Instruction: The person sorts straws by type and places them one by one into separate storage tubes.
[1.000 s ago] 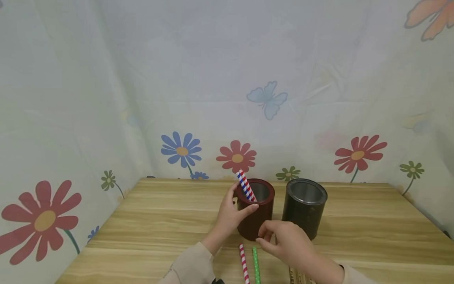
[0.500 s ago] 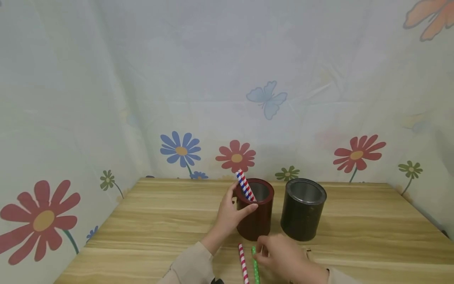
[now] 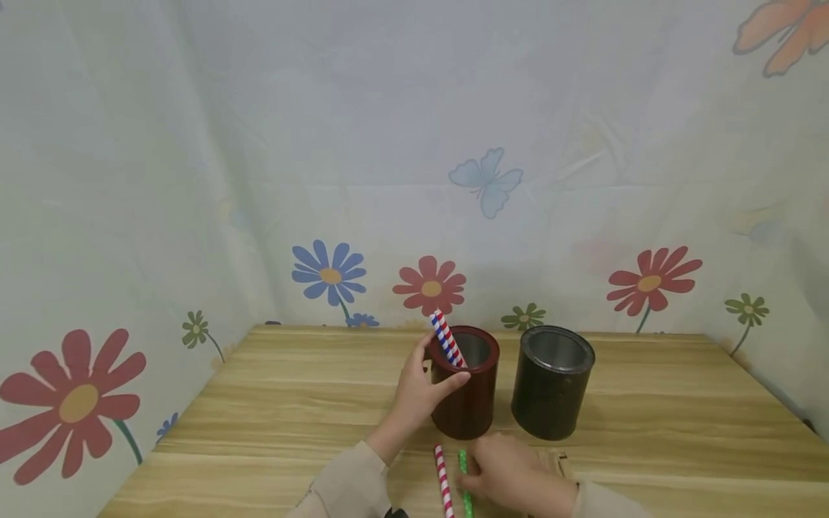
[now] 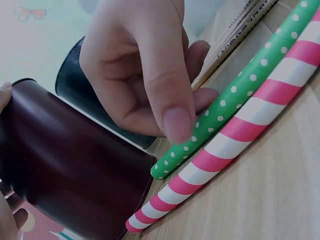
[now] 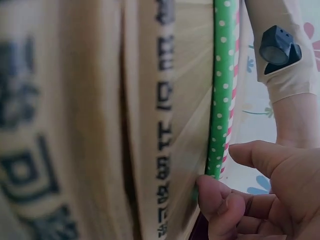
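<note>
A dark red can (image 3: pixel 465 403) stands on the table, held at its left side by my left hand (image 3: pixel 416 388), thumb near the front rim. A blue-striped and a red-striped paper straw (image 3: pixel 448 339) lean inside it. In front of it lie a green dotted paper straw (image 4: pixel 235 92) and a pink-striped paper straw (image 4: pixel 220 147), side by side. My right hand (image 3: pixel 512 471) is down at the green straw. In the right wrist view, thumb and fingertips lie on either side of its end, loosely bent; no firm pinch shows.
A black can (image 3: pixel 553 385) stands upright to the right of the red one. Brown wooden-looking pieces with printed lettering (image 5: pixel 162 100) lie under and beside my right hand, partly hidden. A flower-printed cloth (image 3: pixel 363 144) hangs behind the table (image 3: pixel 311 388).
My right hand has come down and slightly left, from in front of the black can to the green straw. My left hand keeps its hold on the red can.
</note>
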`<state>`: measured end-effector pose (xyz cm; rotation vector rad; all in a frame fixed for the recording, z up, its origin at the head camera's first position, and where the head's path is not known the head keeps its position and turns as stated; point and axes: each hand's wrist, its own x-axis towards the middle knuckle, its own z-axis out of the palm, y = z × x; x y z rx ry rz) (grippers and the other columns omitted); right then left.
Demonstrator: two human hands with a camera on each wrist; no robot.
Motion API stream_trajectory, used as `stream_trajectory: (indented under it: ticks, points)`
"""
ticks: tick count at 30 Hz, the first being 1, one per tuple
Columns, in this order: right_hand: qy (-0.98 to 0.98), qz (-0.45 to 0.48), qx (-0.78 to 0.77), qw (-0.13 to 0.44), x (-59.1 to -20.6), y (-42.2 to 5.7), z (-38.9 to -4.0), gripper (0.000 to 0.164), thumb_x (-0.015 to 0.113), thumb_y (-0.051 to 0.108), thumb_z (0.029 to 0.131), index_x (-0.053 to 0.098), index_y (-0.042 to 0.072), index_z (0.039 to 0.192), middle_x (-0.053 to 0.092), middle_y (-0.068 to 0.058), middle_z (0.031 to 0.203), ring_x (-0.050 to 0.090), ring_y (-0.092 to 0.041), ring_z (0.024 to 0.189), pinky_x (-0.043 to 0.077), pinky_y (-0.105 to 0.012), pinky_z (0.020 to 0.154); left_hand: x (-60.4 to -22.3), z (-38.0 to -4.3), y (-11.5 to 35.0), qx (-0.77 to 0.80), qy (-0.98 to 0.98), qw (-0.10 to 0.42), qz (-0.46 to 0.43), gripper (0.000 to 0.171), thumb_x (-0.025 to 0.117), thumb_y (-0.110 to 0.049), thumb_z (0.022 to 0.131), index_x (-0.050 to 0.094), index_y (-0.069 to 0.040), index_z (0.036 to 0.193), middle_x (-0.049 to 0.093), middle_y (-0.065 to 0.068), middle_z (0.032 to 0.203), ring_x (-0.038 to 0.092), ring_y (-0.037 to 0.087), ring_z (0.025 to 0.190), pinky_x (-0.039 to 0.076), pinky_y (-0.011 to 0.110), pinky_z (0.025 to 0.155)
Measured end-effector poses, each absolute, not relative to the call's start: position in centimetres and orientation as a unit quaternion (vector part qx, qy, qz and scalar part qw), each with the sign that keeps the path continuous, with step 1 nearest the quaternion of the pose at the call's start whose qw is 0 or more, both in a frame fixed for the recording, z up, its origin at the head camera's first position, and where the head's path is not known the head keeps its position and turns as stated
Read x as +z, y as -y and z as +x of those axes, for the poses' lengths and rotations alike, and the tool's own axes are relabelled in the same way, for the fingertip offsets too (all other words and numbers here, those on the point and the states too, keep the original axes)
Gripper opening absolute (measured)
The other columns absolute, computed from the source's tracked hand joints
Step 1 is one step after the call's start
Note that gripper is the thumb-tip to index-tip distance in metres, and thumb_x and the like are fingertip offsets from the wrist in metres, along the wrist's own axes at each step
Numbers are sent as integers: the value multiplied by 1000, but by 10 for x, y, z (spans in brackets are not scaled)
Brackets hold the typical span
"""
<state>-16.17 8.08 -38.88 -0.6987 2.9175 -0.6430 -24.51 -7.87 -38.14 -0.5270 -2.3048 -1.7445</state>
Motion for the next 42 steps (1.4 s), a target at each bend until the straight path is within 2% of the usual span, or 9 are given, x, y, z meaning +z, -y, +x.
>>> stream_trajectory:
  ticks: [5,14,21,24,30,35,42]
  points:
    - [-956,-205,-209,32,-394,-77,-163,45,71,33,77,42,19,46,29,14,43,30,-5,42,22,-22,42,-382,-245,78,-589,782,103,-178,93,75,-54,76,32,-14,148,46,8,144,44,23,126,39,48,104]
    - [-955,-195,-220,42,-396,-76,-167,40,72,28,77,46,18,48,33,12,45,33,-7,43,25,-23,42,-382,-245,78,-589,782,101,-176,93,75,-53,76,31,-15,148,45,8,144,44,24,127,39,48,105]
    - [-946,-192,-253,64,-391,-80,-171,36,71,19,72,47,17,45,37,12,42,37,-6,42,27,-21,42,-382,-246,78,-593,780,98,-174,93,75,-53,76,31,-16,149,45,8,145,44,24,127,39,48,105]
    - [-942,-185,-268,79,-387,-82,-172,35,71,18,73,49,15,45,41,11,41,39,-6,42,26,-21,43,-382,-247,79,-594,778,101,-176,94,75,-54,76,31,-16,149,45,8,145,44,23,127,39,48,105]
    - [-927,-215,-300,70,-378,-92,-171,36,67,18,76,49,14,45,47,12,42,42,-4,41,25,-20,42,-383,-249,79,-592,779,103,-178,93,75,-53,76,32,-16,149,46,7,144,44,23,126,39,47,105]
    - [-915,-235,-323,64,-367,-103,-167,35,65,16,79,48,14,49,44,14,45,38,-1,43,26,-18,43,-383,-250,79,-592,779,103,-179,93,75,-54,75,32,-16,149,46,7,144,44,23,127,39,48,105]
    - [-908,-235,-342,61,-339,-116,-160,22,64,19,85,61,15,63,61,5,55,48,-3,45,40,-21,45,-384,-249,79,-596,776,96,-180,93,76,-52,75,32,-16,148,46,7,143,43,23,127,38,48,106]
